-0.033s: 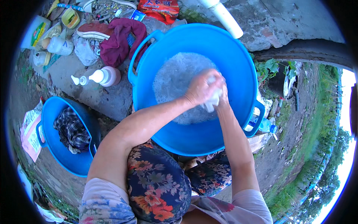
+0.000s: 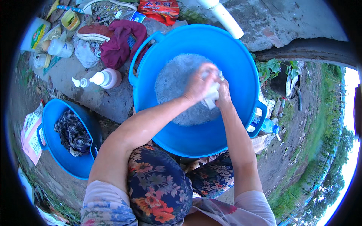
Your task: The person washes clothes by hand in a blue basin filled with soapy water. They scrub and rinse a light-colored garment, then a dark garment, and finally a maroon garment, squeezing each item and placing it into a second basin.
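Note:
A big round blue tub (image 2: 236,60) stands in front of my knees, with foamy grey-white water (image 2: 169,86) in its bottom. Just above the suds, my left hand (image 2: 198,83) is closed on a whitish wet cloth (image 2: 212,96). The same cloth is gripped by my right hand (image 2: 224,93), close against the left. Part of the cloth hangs down between the two hands. The left hand is slightly blurred, and some fingers of both hands are hidden.
A smaller blue bucket (image 2: 68,160) with dark checked clothes (image 2: 73,132) stands at left. Pump bottles (image 2: 111,78), a maroon cloth (image 2: 117,47) and a shoe (image 2: 94,32) lie beyond it. A white pipe (image 2: 226,22) reaches the tub's far rim; a plastic bottle (image 2: 268,127) lies at right.
My left hand has shifted slightly up and to the left, turning over the cloth. More of the cloth shows between the hands. My right hand stays at nearly the same spot.

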